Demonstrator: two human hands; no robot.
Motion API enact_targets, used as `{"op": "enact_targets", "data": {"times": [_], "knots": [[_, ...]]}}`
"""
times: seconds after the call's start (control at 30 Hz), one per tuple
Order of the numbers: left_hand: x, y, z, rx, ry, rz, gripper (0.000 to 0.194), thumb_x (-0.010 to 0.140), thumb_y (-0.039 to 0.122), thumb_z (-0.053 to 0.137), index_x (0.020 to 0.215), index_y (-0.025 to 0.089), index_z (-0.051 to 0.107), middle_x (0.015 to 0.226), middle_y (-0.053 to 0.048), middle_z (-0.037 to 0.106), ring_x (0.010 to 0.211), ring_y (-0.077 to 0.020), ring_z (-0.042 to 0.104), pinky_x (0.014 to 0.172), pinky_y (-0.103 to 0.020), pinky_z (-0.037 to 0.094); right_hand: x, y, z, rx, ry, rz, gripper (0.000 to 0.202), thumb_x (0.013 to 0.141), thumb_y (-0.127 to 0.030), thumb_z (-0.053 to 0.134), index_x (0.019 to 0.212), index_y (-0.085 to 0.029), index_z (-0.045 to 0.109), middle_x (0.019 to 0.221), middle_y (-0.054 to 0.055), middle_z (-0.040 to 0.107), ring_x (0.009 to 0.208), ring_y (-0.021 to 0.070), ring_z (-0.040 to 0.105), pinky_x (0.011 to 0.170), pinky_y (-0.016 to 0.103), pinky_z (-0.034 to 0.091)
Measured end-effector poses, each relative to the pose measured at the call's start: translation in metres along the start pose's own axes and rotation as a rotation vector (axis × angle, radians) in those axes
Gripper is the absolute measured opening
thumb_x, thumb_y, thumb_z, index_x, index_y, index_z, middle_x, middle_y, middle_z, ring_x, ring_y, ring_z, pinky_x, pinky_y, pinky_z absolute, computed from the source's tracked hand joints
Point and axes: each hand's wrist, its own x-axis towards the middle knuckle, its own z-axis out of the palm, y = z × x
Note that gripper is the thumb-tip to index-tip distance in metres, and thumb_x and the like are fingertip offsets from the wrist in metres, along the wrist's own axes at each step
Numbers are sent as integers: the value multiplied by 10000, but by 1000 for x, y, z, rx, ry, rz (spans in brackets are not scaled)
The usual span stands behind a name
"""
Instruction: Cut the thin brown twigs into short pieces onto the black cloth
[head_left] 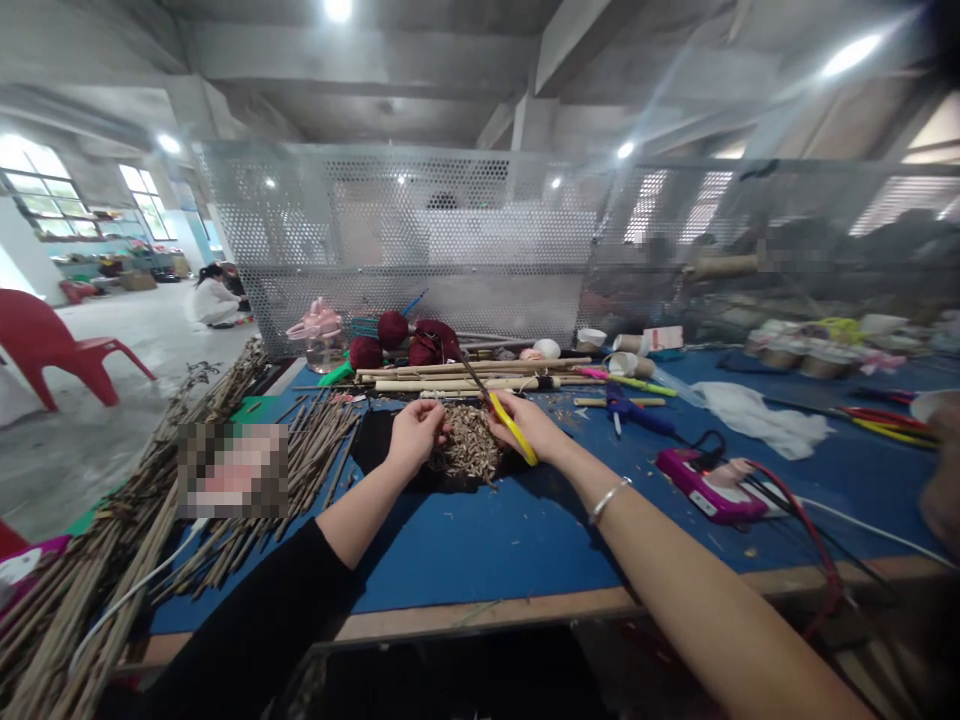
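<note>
My right hand (525,425) grips a pair of scissors (512,427) with yellow handles. The dark blades point up and away to the left, toward the sticks at the back. Across from it, my left hand (416,435) is closed in a pinch; whatever its fingertips hold is too small to make out. Between and below both hands lies a heap of short, dry, brownish cut pieces (469,455) on a black sheet (375,445). Long thin dry stems (300,450) are spread to the left of my left hand.
Bundled stalks (97,610) overhang the left edge of the blue tabletop (480,560). Behind the heap are bamboo sticks (450,383) and dark red yarn balls (394,330). Rightward lie a blue glue gun (634,410), a purple power strip (709,487) and cables. A perforated metal screen (390,220) stands behind.
</note>
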Motion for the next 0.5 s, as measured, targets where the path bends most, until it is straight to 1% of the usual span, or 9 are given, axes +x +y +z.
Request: {"op": "enact_targets", "data": {"times": [0.03,0.07,0.13,0.2,0.27,0.33,0.43,0.5], "knots": [[0,0,2,-17,-21,2,317,623,370,658,798,143,523,650,-1,585,533,-85,563,431,-166,413,4,2,3,4,38,-5,312,697,-203,468,1004,-157,495,776,12,580,639,118,507,633,228,402],[-1,1,3,-32,-29,1,328,614,367,667,803,143,519,654,0,585,541,-87,567,436,-166,417,6,4,6,14,63,-4,315,704,-200,452,1016,-155,471,761,9,567,631,116,499,632,230,402],[-5,3,3,-60,-14,-11,348,597,355,684,815,145,512,665,1,588,558,-90,575,448,-166,426,8,7,14,47,139,23,412,680,-179,461,1085,-157,389,786,10,552,665,122,510,658,237,407],[-11,5,1,-83,2,-25,363,581,343,699,822,147,511,674,2,593,572,-94,582,461,-170,434,5,6,23,75,192,55,443,662,-179,483,1080,-168,336,836,25,547,704,132,523,668,243,411],[-16,7,0,-94,2,-21,368,579,339,704,835,144,523,688,-4,600,585,-96,586,468,-169,436,0,1,30,47,200,79,388,672,-188,478,1030,-187,329,846,30,541,710,142,527,667,252,414],[-21,8,0,-90,-11,-15,370,588,340,700,855,135,548,703,-15,608,594,-95,586,475,-167,436,-6,-7,36,-6,167,73,373,665,-181,478,1005,-199,326,866,36,539,732,152,531,685,265,416],[-25,8,2,-75,-19,-5,365,599,346,691,868,126,582,734,-30,624,604,-95,586,482,-166,438,-11,-15,42,-109,181,7,431,614,-136,484,1012,-199,333,984,69,513,899,182,512,802,292,394],[-27,8,4,-75,-4,-3,366,598,355,691,871,132,591,764,-36,634,616,-100,591,487,-170,442,-12,-16,44,-167,197,-9,471,585,-110,479,1027,-190,337,1010,82,500,961,195,488,857,312,368]]}}
